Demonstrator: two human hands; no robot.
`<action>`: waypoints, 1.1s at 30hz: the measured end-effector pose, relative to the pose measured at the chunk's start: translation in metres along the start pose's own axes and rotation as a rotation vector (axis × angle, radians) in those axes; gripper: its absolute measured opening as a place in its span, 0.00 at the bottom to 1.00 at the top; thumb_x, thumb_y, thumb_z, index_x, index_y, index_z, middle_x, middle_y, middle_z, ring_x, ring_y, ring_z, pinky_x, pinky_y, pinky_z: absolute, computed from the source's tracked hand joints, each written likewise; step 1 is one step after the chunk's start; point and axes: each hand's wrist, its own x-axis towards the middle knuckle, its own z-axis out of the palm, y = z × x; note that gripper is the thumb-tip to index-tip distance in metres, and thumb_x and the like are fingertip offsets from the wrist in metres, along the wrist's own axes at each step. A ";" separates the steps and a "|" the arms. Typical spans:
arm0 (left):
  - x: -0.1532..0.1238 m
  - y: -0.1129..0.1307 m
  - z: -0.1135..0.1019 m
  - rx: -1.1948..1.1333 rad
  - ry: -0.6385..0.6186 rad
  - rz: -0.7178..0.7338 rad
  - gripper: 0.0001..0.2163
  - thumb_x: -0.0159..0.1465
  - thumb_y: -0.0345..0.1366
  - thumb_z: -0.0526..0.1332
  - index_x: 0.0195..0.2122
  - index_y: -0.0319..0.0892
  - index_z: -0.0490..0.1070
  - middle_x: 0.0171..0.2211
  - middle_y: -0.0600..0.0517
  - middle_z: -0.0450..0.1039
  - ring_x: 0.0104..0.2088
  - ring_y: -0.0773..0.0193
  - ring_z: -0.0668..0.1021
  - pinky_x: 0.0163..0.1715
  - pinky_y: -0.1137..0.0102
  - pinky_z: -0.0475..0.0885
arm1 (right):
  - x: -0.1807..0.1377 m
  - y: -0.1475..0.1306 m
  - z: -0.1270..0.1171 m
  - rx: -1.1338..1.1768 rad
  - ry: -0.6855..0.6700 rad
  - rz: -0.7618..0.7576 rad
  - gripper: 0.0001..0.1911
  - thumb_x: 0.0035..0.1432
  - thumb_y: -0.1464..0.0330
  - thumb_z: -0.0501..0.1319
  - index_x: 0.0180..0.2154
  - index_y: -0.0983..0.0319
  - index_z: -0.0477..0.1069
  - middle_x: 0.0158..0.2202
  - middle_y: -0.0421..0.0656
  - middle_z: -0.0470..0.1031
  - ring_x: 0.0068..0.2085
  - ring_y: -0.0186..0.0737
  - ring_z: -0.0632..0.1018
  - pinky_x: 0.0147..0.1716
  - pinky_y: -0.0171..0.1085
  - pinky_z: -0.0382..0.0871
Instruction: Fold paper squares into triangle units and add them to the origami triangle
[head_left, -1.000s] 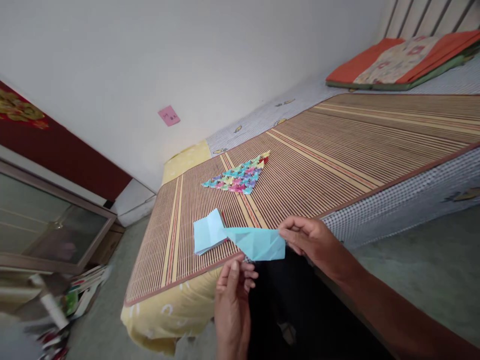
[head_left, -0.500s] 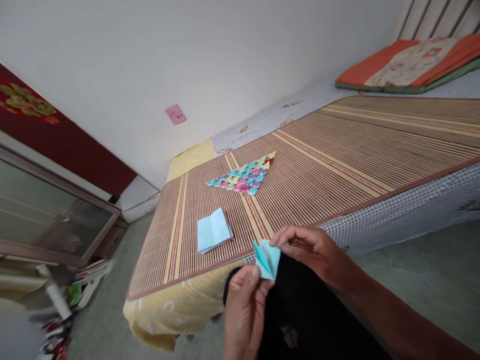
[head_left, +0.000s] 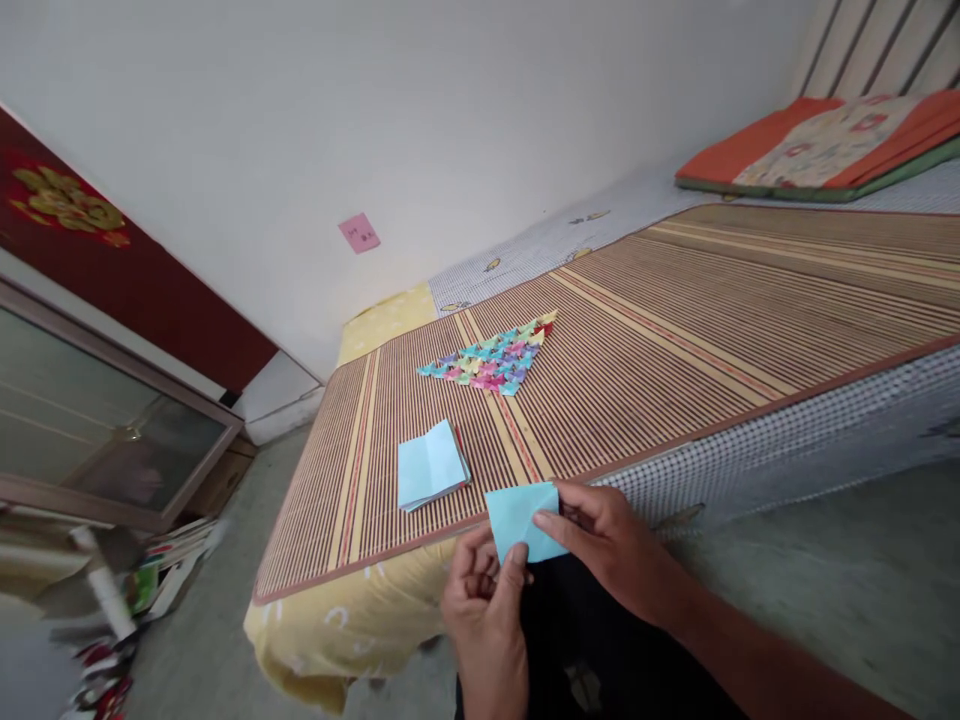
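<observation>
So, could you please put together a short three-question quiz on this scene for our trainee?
1. What do the left hand and right hand hold between them?
2. True or false: the light-blue paper stack lies on the striped mat, apart from the multicoloured folded-paper pieces.
3. Which shape do those pieces form together?
A) Circle
B) Triangle
C) Square

Key:
1. A piece of turquoise paper.
2. True.
3. B.
</observation>
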 end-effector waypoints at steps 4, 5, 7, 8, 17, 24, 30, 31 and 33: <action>0.005 0.005 -0.003 0.005 -0.187 -0.145 0.12 0.58 0.43 0.72 0.35 0.38 0.82 0.27 0.50 0.77 0.26 0.68 0.74 0.27 0.75 0.72 | 0.004 -0.002 -0.005 -0.128 -0.019 -0.023 0.16 0.64 0.62 0.60 0.25 0.60 0.62 0.22 0.34 0.56 0.25 0.32 0.61 0.23 0.33 0.56; 0.006 0.007 -0.004 -0.030 -0.230 -0.191 0.12 0.57 0.42 0.72 0.37 0.38 0.82 0.30 0.49 0.79 0.28 0.66 0.75 0.27 0.75 0.73 | 0.005 -0.002 -0.007 -0.152 -0.024 -0.023 0.17 0.63 0.62 0.60 0.24 0.60 0.60 0.22 0.34 0.54 0.25 0.32 0.60 0.23 0.32 0.55; 0.007 0.009 -0.002 -0.109 -0.305 -0.287 0.14 0.56 0.41 0.73 0.40 0.38 0.83 0.33 0.46 0.80 0.31 0.63 0.77 0.25 0.74 0.75 | 0.005 -0.001 -0.009 -0.190 -0.028 -0.031 0.17 0.62 0.63 0.60 0.24 0.60 0.58 0.22 0.34 0.54 0.25 0.32 0.59 0.23 0.32 0.54; 0.008 0.010 -0.001 -0.144 -0.325 -0.324 0.15 0.55 0.41 0.74 0.41 0.38 0.83 0.35 0.45 0.80 0.33 0.61 0.78 0.24 0.74 0.76 | 0.005 0.000 -0.009 -0.208 -0.025 -0.042 0.17 0.62 0.64 0.60 0.24 0.60 0.58 0.22 0.34 0.54 0.25 0.32 0.60 0.23 0.32 0.54; 0.003 -0.001 0.002 -0.180 -0.305 -0.314 0.14 0.59 0.38 0.72 0.45 0.40 0.83 0.42 0.44 0.83 0.38 0.60 0.82 0.39 0.69 0.80 | 0.003 0.005 -0.004 -0.362 0.053 -0.100 0.15 0.57 0.68 0.61 0.23 0.59 0.57 0.22 0.33 0.55 0.24 0.32 0.60 0.23 0.33 0.54; 0.003 -0.003 0.004 -0.151 -0.278 -0.300 0.17 0.60 0.40 0.71 0.49 0.38 0.81 0.39 0.43 0.84 0.32 0.60 0.84 0.31 0.71 0.79 | 0.001 0.008 -0.007 -0.241 0.040 -0.038 0.10 0.58 0.66 0.64 0.27 0.60 0.65 0.22 0.33 0.59 0.25 0.32 0.63 0.23 0.33 0.58; 0.006 -0.003 0.004 -0.209 -0.230 -0.328 0.18 0.56 0.39 0.74 0.46 0.37 0.82 0.37 0.43 0.84 0.30 0.62 0.82 0.24 0.75 0.77 | -0.003 0.005 -0.017 -0.229 0.140 -0.113 0.09 0.60 0.66 0.66 0.43 0.59 0.76 0.32 0.39 0.74 0.32 0.37 0.74 0.32 0.35 0.69; 0.006 -0.003 0.004 -0.227 -0.227 -0.339 0.17 0.56 0.38 0.74 0.45 0.37 0.83 0.37 0.43 0.84 0.31 0.62 0.82 0.25 0.74 0.78 | -0.004 0.004 -0.019 -0.248 0.132 -0.142 0.07 0.61 0.67 0.66 0.42 0.59 0.77 0.32 0.40 0.75 0.32 0.37 0.74 0.33 0.35 0.70; 0.006 -0.005 0.003 -0.252 -0.220 -0.360 0.16 0.55 0.37 0.75 0.44 0.38 0.83 0.39 0.44 0.84 0.35 0.62 0.82 0.28 0.73 0.80 | -0.004 0.003 -0.021 -0.256 0.115 -0.194 0.04 0.63 0.67 0.64 0.39 0.59 0.77 0.33 0.41 0.76 0.33 0.37 0.75 0.34 0.36 0.70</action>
